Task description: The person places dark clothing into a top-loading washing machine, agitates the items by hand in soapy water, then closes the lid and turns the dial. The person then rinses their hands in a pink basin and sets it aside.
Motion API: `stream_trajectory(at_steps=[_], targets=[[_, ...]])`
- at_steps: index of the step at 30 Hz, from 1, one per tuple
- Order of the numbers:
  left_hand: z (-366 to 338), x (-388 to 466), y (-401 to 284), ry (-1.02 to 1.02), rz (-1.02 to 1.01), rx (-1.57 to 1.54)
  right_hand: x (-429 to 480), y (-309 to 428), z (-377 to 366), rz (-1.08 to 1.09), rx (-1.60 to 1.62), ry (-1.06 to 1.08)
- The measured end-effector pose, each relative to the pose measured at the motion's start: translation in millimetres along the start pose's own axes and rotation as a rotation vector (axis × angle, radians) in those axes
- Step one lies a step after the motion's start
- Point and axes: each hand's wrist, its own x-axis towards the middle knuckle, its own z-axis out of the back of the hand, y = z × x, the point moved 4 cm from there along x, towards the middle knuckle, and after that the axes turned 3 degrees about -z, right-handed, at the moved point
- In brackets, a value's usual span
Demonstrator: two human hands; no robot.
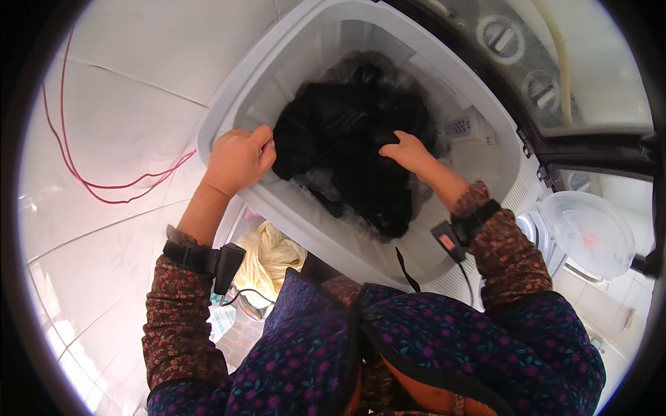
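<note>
Black cloth, wet and bunched, lies in water inside the white plastic tub of a washing machine. My left hand is closed on the left part of this cloth, at the tub's left rim. Over the cloth's right side is my right hand, thumb and a finger against the dark fabric; its other fingers are hidden, so its grip cannot be told. A perforated filter panel shows on the tub's right inner wall. Both forearms wear black straps with small devices.
The machine's dark-framed transparent lid stands raised at the upper right. Beside the spin compartment is a translucent round plastic lid. A pale plastic bag lies below the tub's left edge. Thin red wires hang along the tiled wall.
</note>
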Motion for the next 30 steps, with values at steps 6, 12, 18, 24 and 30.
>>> stream_trajectory(at_steps=[6,12,18,24,30], targets=[[-3,-2,3,0.06,0.018,0.016,-115,30,50,-0.011,0.651,-0.037],[-7,4,-28,0.204,0.186,-0.26,-179,58,70,0.124,0.778,-0.135],[-73,49,-172,0.452,-0.236,-0.776,-191,65,55,0.184,0.936,-0.086],[-107,76,-168,0.564,-0.172,-0.58,-173,29,67,0.127,0.873,-0.234],[-64,68,-137,0.593,0.043,-0.545,-157,-8,75,0.098,0.668,-0.442]])
